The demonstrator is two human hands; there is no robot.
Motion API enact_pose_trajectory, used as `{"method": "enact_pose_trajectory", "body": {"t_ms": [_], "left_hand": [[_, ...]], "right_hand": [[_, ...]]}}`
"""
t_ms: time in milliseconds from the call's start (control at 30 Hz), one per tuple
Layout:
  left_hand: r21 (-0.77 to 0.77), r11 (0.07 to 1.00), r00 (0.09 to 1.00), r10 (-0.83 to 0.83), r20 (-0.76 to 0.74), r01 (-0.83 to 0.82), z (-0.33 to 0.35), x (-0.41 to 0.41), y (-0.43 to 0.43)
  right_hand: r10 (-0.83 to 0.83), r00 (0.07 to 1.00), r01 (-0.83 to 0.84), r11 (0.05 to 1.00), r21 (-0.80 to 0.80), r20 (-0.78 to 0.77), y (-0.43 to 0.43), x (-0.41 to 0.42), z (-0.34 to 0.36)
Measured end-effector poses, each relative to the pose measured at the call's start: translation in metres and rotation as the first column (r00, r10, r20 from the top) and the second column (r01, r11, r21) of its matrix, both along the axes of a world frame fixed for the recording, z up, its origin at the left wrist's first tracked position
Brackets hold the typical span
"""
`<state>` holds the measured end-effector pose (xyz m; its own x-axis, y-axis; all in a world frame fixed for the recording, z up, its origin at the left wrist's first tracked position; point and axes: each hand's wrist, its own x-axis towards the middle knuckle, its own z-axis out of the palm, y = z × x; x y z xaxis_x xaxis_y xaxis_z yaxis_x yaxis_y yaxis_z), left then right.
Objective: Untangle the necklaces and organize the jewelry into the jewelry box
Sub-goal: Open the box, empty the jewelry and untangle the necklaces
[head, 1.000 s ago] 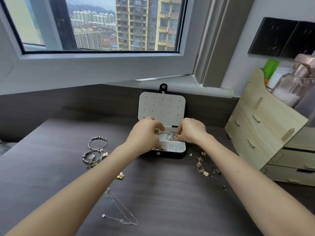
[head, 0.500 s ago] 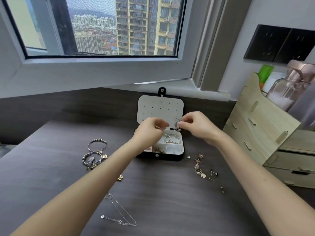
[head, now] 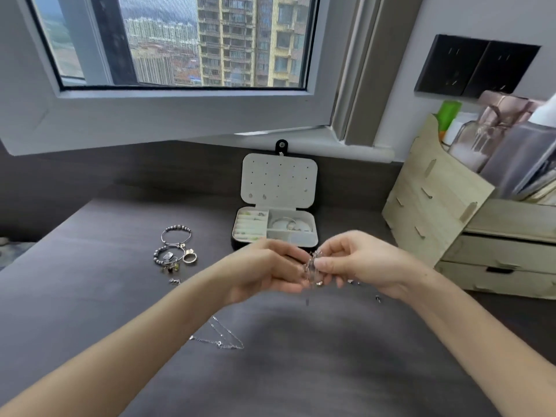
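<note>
Silvery tangled chain (head: 313,270), frame centre: pinched between left hand (head: 264,270) and right hand (head: 361,263), fingers curled; white-lined jewelry box (head: 313,236) open behind.

Single head-worn wide-angle view: faces forward and down across counter (head: 90,296) toward far window (head: 186,40); hands close.
</note>
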<state>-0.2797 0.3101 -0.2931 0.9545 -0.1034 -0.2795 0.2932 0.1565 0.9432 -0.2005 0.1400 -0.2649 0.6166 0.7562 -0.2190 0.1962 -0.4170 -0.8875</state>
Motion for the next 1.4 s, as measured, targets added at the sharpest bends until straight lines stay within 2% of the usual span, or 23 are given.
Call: {"method": "enact_pose_trajectory", "body": {"t_ms": [167,267,367,500,633,867,933,1000,1067,1133,1233,1400], "left_hand": [[0.230,0.971,0.997,-0.051,-0.066,0.065,-0.026,-0.035,-0.011],[0.443,0.896,0.999,-0.032,-0.019,0.037,-0.032,-0.040,-0.016],[0.630,0.775,0.999,0.012,0.045,-0.038,-0.034,-0.035,-0.018],[0.765,0.636,0.993,0.027,0.112,-0.103,-0.034,-0.025,-0.015],[0.879,0.450,0.986,0.030,0.162,-0.158,-0.034,-0.019,-0.008],[0.937,0.260,0.972,0.026,0.234,-0.233,-0.043,-0.016,0.000],[0.927,0.190,0.942,-0.023,0.334,-0.324,-0.048,-0.020,0.003],[0.877,0.219,0.877,-0.135,0.462,-0.428,-0.051,-0.027,0.007],[0.857,0.221,0.805,-0.296,0.513,-0.465,-0.053,-0.035,0.009],[0.881,0.183,0.778,-0.415,0.471,-0.436,-0.055,-0.043,0.010],[0.902,0.151,0.769,-0.478,0.425,-0.404,-0.060,-0.051,0.013],[0.906,0.118,0.747,-0.528,0.404,-0.406,-0.061,-0.058,0.029]], "right_hand": [[-0.006,0.991,-0.003,0.997,-0.071,-0.130,-0.017,-0.035,-0.040],[-0.028,0.994,0.016,0.994,-0.109,-0.108,-0.019,-0.043,-0.050],[-0.056,0.998,0.060,0.990,-0.126,0.036,-0.015,-0.042,-0.051],[-0.051,0.978,0.084,0.984,-0.156,0.204,-0.006,-0.033,-0.050],[-0.039,0.931,0.117,0.974,-0.195,0.363,0.008,-0.017,-0.052],[-0.019,0.819,0.198,0.948,-0.251,0.573,0.030,0.000,-0.062],[-0.040,0.774,0.242,0.941,-0.237,0.631,0.030,-0.004,-0.064],[-0.079,0.745,0.266,0.946,-0.187,0.662,0.025,-0.012,-0.064],[-0.085,0.769,0.245,0.955,-0.169,0.634,0.017,-0.022,-0.063],[-0.028,0.814,0.201,0.950,-0.237,0.580,0.009,-0.032,-0.063],[0.036,0.841,0.156,0.939,-0.307,0.539,-0.002,-0.040,-0.066],[0.026,0.870,0.152,0.936,-0.319,0.492,-0.015,-0.033,-0.064]]}}
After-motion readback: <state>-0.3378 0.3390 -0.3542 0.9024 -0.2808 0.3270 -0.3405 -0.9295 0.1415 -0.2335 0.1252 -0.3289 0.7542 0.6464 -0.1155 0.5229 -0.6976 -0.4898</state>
